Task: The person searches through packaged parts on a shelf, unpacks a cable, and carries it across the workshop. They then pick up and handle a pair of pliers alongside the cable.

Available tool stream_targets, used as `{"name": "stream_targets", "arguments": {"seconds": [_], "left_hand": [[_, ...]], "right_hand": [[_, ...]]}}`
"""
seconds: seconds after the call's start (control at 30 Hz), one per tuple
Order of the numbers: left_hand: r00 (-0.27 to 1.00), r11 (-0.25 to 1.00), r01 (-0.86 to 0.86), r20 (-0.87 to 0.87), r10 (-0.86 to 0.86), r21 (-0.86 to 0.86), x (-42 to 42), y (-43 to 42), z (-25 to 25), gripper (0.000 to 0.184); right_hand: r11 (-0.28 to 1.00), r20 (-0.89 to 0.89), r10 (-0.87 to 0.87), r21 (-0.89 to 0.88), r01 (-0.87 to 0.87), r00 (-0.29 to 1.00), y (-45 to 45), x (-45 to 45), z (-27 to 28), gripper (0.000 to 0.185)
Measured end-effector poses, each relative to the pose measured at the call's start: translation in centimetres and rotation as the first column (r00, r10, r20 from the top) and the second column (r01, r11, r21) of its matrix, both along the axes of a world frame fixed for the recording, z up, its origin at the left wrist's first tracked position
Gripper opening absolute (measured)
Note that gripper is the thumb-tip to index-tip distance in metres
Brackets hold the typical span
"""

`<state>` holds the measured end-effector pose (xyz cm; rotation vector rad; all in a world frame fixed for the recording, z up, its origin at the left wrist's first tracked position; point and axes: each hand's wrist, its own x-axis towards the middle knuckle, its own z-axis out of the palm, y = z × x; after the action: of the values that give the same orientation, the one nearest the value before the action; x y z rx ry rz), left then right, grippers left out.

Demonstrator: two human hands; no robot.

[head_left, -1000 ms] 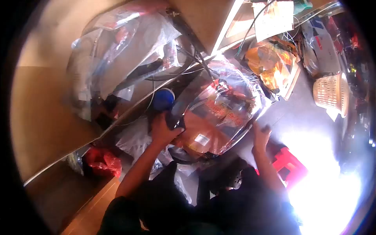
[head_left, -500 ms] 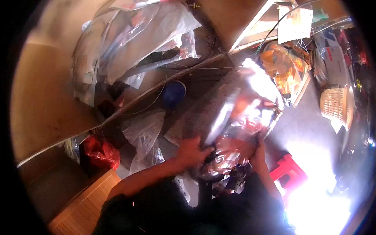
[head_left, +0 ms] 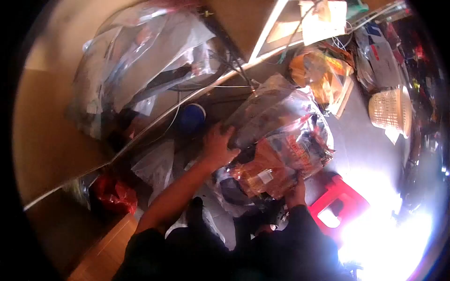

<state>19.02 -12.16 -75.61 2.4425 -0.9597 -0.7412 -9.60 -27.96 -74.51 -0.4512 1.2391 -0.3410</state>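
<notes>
A large clear plastic bag (head_left: 276,105) lies in front of me, with red-and-orange printed packets (head_left: 267,164) showing through its film. My left hand (head_left: 218,147) is at the bag's left side, fingers spread and thumb pointing toward it; whether it touches the film I cannot tell. At the lower right edge, my right hand (head_left: 296,192) grips the bag, its fingers partly hidden by the plastic. A blue round object (head_left: 192,117) with a pale rim sits just beyond my left hand.
A red plastic stool (head_left: 338,201) stands to my right in bright glare. Farther off are a cream basket (head_left: 390,111) and an orange bag (head_left: 318,75). Clear plastic bags (head_left: 154,61) fill the upper left. A red bag (head_left: 115,194) and a wooden piece (head_left: 105,250) are at lower left.
My left hand has come off the bag's near left part and opened, moving up and left. The bag has settled flatter, its packets showing more plainly. The camera view has shifted.
</notes>
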Motion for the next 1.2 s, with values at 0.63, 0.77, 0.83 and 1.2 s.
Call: {"name": "stream_targets", "arguments": {"seconds": [0.63,0.77,0.83,1.2], "left_hand": [[0.919,0.574,0.252,0.005,-0.395,-0.779,-8.1,-7.0,16.6,0.033],[0.9,0.468,0.352,0.155,-0.408,-0.811,-9.0,-8.1,17.3,0.033],[0.898,0.469,0.33,0.12,-0.423,-0.819,-8.6,-8.2,16.4,0.035],[0.933,0.928,0.327,-0.094,-0.347,-0.178,0.0,-15.1,10.0,0.042]], "right_hand": [[0.962,0.195,-0.272,0.048,0.268,0.942,-3.7,-4.3,1.8,0.058],[0.905,0.192,-0.353,-0.177,0.386,0.916,-6.3,-5.3,1.7,0.06],[0.863,0.196,-0.386,-0.267,0.428,0.901,-7.7,-5.6,1.1,0.061],[0.884,0.059,-0.3,-0.357,0.301,0.952,-11.8,-4.7,-6.4,0.068]]}}
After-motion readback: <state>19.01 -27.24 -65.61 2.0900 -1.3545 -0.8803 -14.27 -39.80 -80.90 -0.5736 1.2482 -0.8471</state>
